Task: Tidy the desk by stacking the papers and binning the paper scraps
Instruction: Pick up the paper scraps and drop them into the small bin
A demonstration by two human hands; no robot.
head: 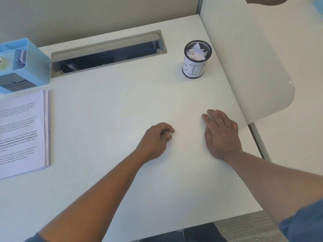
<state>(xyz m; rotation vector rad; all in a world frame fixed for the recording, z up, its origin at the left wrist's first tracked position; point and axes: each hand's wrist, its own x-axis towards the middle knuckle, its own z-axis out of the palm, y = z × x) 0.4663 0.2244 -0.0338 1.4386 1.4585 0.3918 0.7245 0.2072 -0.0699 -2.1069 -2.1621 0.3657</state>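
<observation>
A stack of printed papers (22, 131) lies squared up at the desk's left edge. A black mesh cup labelled BIN (196, 60) stands at the back right, with crumpled white paper scraps (196, 52) inside it. My left hand (155, 142) rests on the white desk (108, 105) near the middle, fingers loosely curled and holding nothing. My right hand (221, 133) lies flat on the desk to its right, fingers straight.
A light blue desk organiser (22, 65) stands at the back left, above the papers. An open cable tray slot (108, 53) runs along the back of the desk. A white rounded divider panel (253, 67) borders the right side.
</observation>
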